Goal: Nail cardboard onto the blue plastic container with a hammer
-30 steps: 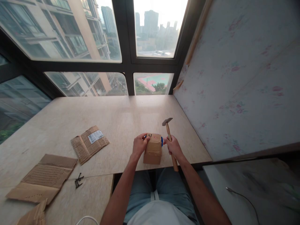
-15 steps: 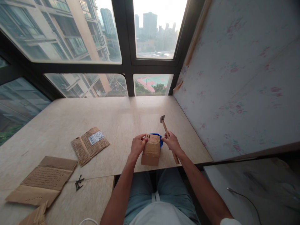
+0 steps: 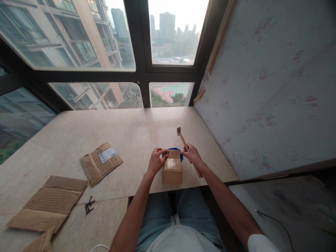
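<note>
In front of me a small brown cardboard box (image 3: pixel 172 176) stands near the counter's front edge, with clear tape and faint red marks on its top. Part of a blue object (image 3: pixel 181 157) shows behind and beside it. My left hand (image 3: pixel 156 161), a ring on one finger, is closed at the box's upper left corner, pinching what looks like a small black nail, mostly hidden by the fingers. Closed around the wooden handle of a hammer (image 3: pixel 182 138), my right hand (image 3: pixel 193 155) has its fingertips by the box's right edge. The hammer head points away from me.
Several black nails (image 3: pixel 89 205) lie at the left on the pale counter (image 3: pixel 131 140). Flattened cardboard pieces (image 3: pixel 49 199) and a labelled one (image 3: pixel 101 163) lie beyond them. A papered wall (image 3: pixel 262 105) rises at right, and windows stand behind.
The box has turned slightly and shifted a little to the right, my left hand moving with it. The hammer head has moved slightly left and away from me.
</note>
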Demonstrator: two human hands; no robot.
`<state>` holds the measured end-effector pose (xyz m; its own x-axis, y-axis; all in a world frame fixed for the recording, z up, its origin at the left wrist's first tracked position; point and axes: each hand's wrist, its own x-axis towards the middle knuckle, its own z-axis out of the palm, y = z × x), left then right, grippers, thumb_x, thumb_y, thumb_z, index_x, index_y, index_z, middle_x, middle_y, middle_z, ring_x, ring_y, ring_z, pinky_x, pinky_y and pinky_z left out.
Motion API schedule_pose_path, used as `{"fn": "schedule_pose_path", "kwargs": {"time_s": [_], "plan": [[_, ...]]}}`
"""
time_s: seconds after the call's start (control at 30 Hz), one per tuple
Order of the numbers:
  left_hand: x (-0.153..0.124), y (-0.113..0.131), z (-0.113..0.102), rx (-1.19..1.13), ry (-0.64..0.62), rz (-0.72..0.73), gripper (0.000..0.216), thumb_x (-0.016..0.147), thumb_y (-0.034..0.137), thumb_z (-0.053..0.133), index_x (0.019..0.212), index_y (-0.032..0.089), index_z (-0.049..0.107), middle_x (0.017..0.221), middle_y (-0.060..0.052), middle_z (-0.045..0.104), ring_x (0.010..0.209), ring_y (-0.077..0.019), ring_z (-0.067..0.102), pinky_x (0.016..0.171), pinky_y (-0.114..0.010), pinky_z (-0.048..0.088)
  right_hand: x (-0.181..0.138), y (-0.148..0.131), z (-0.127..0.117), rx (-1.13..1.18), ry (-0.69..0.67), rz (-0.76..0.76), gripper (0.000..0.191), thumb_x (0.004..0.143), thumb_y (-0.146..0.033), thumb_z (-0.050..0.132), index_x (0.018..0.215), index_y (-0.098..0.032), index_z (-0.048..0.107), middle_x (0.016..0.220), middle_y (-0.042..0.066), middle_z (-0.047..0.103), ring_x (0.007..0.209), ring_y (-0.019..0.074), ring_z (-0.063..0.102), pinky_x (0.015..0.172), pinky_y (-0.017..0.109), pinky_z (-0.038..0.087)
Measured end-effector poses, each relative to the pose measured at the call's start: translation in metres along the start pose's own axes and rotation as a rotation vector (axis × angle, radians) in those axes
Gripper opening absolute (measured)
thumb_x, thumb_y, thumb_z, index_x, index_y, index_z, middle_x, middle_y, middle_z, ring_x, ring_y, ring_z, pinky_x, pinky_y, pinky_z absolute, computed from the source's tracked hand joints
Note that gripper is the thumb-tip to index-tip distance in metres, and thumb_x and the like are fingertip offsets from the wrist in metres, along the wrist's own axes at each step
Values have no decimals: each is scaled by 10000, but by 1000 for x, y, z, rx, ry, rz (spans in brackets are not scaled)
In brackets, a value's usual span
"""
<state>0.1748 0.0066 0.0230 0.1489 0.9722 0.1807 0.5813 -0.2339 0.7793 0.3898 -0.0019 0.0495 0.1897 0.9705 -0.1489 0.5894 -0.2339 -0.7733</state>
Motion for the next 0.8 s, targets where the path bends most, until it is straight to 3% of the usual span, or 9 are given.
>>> {"fn": "schedule_pose_path", "kwargs": {"time_s": [0.4,0.8], "plan": [[8,-4,-11,-77,-202,63,278,825,245,653,1088,199,731,1265,-107,660,1198,-235,602,1074,-393,439,8,1,-1,-13,-3,6,186,718,-222,665,815,-190,510,750,-8,613,492,84,515,280,128,306],[12,-8,-10,-65,-294,145,343,812,316,667,1135,210,719,1402,-98,548,1344,-246,477,1136,-380,378,13,4,-5,-33,-50,-28,151,745,-248,651,785,-190,517,680,-29,566,458,88,500,267,142,291]]}}
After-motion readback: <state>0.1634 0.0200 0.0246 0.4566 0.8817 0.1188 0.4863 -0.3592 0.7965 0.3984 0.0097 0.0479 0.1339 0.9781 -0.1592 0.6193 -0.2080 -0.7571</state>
